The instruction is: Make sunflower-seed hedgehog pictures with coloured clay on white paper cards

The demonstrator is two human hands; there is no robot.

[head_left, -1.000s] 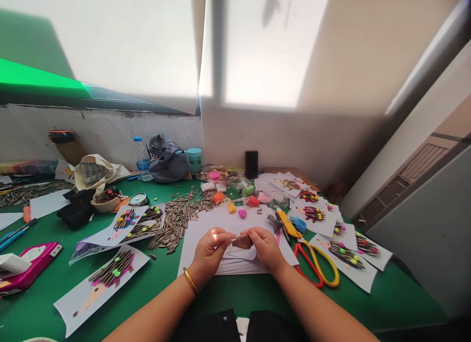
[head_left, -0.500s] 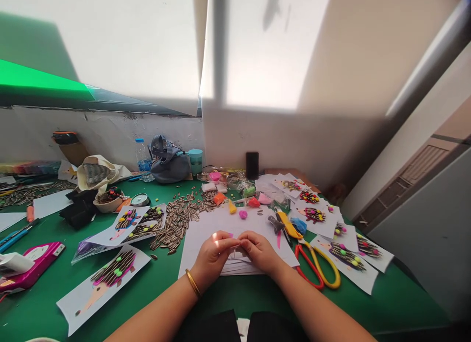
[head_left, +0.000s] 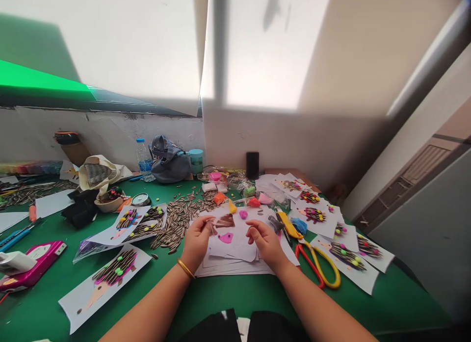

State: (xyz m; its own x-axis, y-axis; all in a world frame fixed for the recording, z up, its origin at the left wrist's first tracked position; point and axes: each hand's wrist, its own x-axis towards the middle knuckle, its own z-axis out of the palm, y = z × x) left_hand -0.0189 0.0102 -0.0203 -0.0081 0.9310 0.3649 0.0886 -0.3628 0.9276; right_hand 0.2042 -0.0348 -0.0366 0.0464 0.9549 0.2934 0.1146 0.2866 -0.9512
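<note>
In the head view, my left hand [head_left: 197, 240] pinches a clear plastic packet with brown modelling clay [head_left: 225, 221] over the white paper sheets [head_left: 235, 253]. My right hand [head_left: 265, 240] is at the right of the sheets, its fingers loosely bent and thumb and forefinger slightly apart; I see nothing between them. Between the hands, a flat pink clay piece [head_left: 226, 238] with a dark dot lies on the top sheet. A pink clay ball [head_left: 243, 214] and a yellow clay lump [head_left: 232, 206] sit beyond it.
Sunflower seeds [head_left: 180, 214] are heaped left of the paper. Red-and-yellow scissors [head_left: 319, 266] and a yellow cutter [head_left: 289, 225] lie at the right, beside cards with seed-spined hedgehogs [head_left: 348, 257]. Another hedgehog card [head_left: 106, 285] lies front left. A phone [head_left: 252, 165] leans on the wall.
My hands, together half a second ago, have moved apart. The brown clay packet now shows in my left hand, and the pink piece on the paper is uncovered.
</note>
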